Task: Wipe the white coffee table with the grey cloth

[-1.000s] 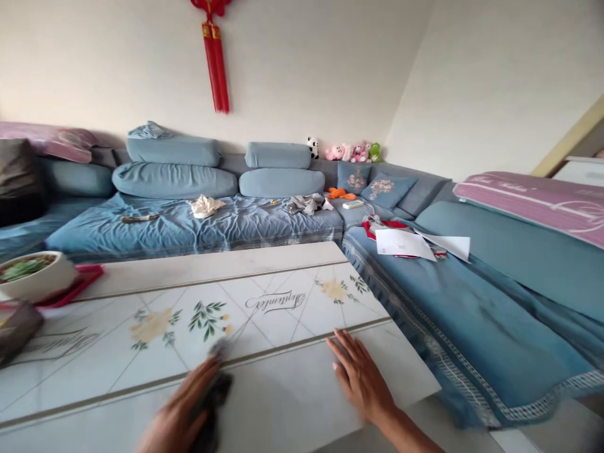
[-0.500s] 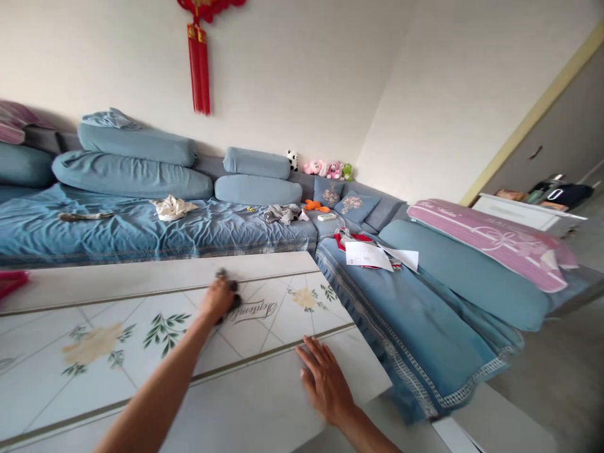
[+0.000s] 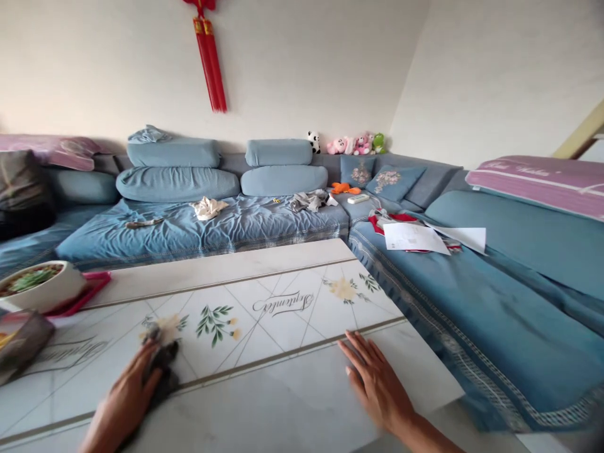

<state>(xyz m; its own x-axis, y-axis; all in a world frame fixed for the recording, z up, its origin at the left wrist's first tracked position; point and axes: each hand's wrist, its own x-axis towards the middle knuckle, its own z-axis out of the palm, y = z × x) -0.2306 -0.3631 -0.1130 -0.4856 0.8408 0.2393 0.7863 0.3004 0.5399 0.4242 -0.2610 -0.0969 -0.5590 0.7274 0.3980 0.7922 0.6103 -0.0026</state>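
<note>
A dark grey cloth (image 3: 163,371) is bunched under the fingers of my left hand (image 3: 125,396), pressed against the table. This table (image 3: 278,402) has a white marble-look top with printed flowers, leaves and the word "September". The cloth lies by a yellow flower print on the left. My right hand (image 3: 380,384) rests flat near the table's right end, fingers stretched out, with nothing in it.
On the table's left stand a white pot with a succulent (image 3: 40,286), a pink tray (image 3: 89,292) and a dark, blurred container (image 3: 23,346). A blue-covered sofa (image 3: 264,220) wraps the far and right sides, with white papers (image 3: 415,239) on it.
My left hand has swept the cloth from near the "September" lettering left and toward me. My right hand still lies flat by the table's right end. The view has turned left, revealing the pot.
</note>
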